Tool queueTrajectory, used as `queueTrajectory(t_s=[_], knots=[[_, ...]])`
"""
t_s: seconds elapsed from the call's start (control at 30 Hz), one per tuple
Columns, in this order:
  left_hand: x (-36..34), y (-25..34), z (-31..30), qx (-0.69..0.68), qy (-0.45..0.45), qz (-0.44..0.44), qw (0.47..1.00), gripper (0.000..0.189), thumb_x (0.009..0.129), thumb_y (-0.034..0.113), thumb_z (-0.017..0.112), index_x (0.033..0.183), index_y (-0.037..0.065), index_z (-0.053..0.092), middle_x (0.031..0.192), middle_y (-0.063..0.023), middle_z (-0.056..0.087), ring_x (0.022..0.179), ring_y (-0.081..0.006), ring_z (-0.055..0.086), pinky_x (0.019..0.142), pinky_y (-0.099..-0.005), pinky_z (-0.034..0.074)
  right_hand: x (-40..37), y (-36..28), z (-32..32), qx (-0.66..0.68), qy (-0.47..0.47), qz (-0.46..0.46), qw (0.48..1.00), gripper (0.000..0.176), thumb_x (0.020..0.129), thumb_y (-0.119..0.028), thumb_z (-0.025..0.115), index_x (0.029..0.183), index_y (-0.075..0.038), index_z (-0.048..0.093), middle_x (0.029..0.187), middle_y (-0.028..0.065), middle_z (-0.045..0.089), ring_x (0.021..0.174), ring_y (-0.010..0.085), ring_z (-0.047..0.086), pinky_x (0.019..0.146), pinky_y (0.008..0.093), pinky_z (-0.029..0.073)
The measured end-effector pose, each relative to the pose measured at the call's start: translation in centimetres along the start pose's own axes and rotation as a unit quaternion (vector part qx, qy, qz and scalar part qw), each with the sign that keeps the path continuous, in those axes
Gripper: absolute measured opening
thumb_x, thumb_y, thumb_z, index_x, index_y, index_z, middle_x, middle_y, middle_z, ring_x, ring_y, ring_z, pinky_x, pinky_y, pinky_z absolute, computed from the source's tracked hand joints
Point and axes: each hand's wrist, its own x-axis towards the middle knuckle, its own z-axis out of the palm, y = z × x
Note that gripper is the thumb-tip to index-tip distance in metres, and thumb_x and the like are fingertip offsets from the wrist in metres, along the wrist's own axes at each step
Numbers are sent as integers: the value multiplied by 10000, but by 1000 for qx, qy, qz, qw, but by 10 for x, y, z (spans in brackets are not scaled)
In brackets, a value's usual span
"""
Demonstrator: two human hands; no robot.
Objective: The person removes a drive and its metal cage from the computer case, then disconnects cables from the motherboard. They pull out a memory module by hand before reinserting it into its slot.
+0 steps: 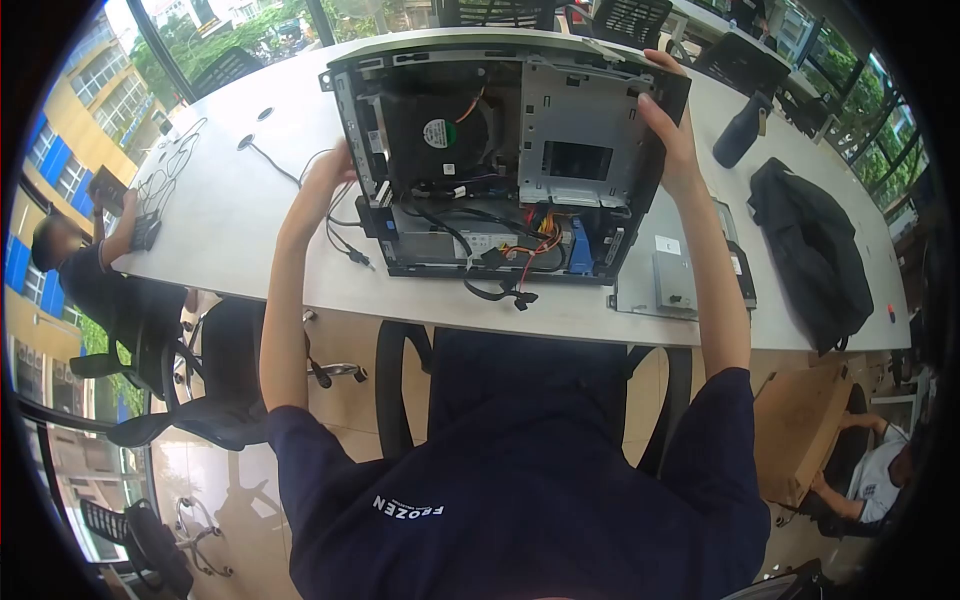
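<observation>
An open desktop computer case [580, 100] is tilted up on the table in front of me, its inside facing me. A round black fan [440, 132], a bundle of coloured wires [545, 235] and a metal drive bracket [577, 158] show in it. My left hand [335, 168] grips the case's left side, its fingers partly hidden behind the edge. At the upper right corner my right hand [672, 125] is closed round the edge, thumb on the front and other fingers behind. A loose black connector [522, 298] hangs at the case's lower edge.
On the white table [250, 200] lie cables [345, 245] to the left. To the right are a metal drive part [675, 275], a dark bottle [740, 132] and a black bag [810, 250]. One person sits far left; another at lower right holds a cardboard box [805, 430].
</observation>
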Motion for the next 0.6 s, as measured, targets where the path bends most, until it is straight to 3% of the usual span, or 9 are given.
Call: queueTrajectory(t_s=[0.03,0.07,0.13,0.2,0.23,0.3,0.37,0.6], knots=[[-10,-3,-7,86,-63,16,994,479,1072,365,444,1230,-30,664,1043,-109,712,952,-190,624,899,-349,487,-3,-2,2,-1,3,0,1000,677,928,-390,654,1489,-122,386,1300,99,507,1197,185,515,1045,318,407],[-20,-7,-9,85,-66,18,994,479,1072,365,444,1230,-30,664,1043,-109,712,952,-190,624,899,-349,487,-4,-6,3,2,7,-18,1000,655,964,-436,611,1489,-115,385,1310,100,506,1217,187,509,1062,317,398],[-39,-5,-8,289,-177,-110,934,281,1004,147,537,1145,-54,674,955,-136,698,864,-200,599,791,-359,487,-6,-9,3,2,9,-36,999,642,1000,-481,569,1489,-108,383,1320,102,505,1238,188,502,1079,317,388],[-50,2,2,288,-167,-82,940,246,988,119,550,1106,-54,679,920,-144,690,844,-196,589,758,-365,479,-5,-6,0,18,-3,-89,996,662,1047,-572,429,1490,-84,374,1347,109,501,1271,197,492,1111,321,363],[-52,6,5,288,-155,-55,943,212,972,92,563,1066,-54,685,886,-153,683,824,-192,579,726,-371,471,-6,-11,-1,16,-4,-91,996,662,1047,-572,429,1490,-84,374,1347,109,501,1271,197,492,1111,321,363],[-47,0,0,287,-156,-74,942,229,957,70,550,1089,-70,674,910,-128,687,837,-185,579,754,-358,479,-11,-22,1,-43,2,-102,994,695,1057,-610,330,1488,-66,367,1375,123,489,1294,204,480,1118,318,349],[-38,-16,-11,193,-183,-159,951,283,967,116,603,1228,10,635,1130,-76,675,1032,-167,586,915,-339,477,-15,-29,4,-46,4,-111,993,699,1054,-609,331,1488,-62,363,1376,127,484,1301,209,472,1120,324,344],[-24,-35,-23,174,-198,-155,952,369,954,101,617,1315,28,598,1198,-54,653,1105,-157,566,973,-315,459,-18,-33,4,-54,16,-123,991,765,1021,-649,343,1487,-43,346,1383,144,459,1331,230,441,1129,358,334]])
